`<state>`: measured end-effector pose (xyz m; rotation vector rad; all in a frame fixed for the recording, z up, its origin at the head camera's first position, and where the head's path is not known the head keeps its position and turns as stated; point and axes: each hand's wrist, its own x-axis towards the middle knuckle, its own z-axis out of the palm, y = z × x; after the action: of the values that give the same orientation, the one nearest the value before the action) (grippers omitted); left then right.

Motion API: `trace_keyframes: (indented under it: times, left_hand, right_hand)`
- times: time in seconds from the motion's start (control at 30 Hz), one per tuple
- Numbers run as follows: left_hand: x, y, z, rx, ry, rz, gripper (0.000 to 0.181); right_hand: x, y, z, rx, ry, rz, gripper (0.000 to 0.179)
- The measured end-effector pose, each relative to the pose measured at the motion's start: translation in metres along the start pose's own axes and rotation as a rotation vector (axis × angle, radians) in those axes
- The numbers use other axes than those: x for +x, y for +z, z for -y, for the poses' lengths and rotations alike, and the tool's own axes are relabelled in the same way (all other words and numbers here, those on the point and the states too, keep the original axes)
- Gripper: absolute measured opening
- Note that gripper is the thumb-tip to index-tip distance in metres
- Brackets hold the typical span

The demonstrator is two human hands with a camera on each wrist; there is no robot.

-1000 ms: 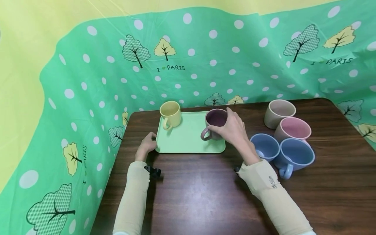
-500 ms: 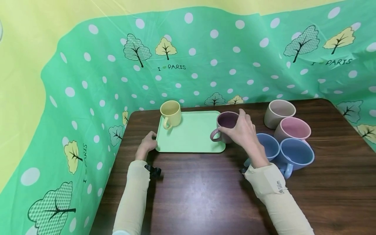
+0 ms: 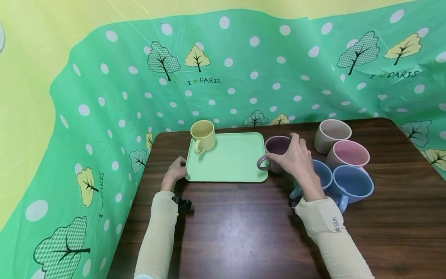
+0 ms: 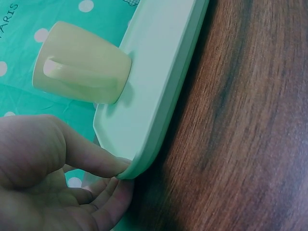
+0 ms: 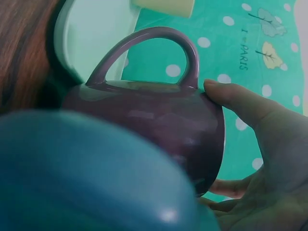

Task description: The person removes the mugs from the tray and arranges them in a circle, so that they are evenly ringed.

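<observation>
My right hand grips a purple mug by its rim, thumb on the near side and fingers across the far side. The mug is upright just past the right edge of the light green tray, its handle pointing toward the tray. At the tray's left end, my left hand pinches the near corner, the thumb on the rim and the fingers beneath it, as the left wrist view shows. A yellow mug stands on the tray's far left corner.
Right of the purple mug stand a grey mug, a pink mug and two blue mugs, one nearer the front and one partly behind my right hand. A green patterned cloth hangs behind the dark wooden table.
My right hand has carried the purple mug rightward, from over the tray's right part to beside its right edge. The left hand, tray and yellow mug have stayed in place.
</observation>
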<state>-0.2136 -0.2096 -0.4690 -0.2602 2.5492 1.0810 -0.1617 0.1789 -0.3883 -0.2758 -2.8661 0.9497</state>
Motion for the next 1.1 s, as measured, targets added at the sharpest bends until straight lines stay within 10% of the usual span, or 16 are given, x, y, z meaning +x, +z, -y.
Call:
trace_keyframes:
  times: [1.1]
  left_hand:
    - [-0.001, -0.001, -0.001, 0.013, 0.003, 0.012, 0.046]
  right_hand:
    - [-0.009, 0.000, -0.018, -0.124, -0.043, -0.022, 0.109]
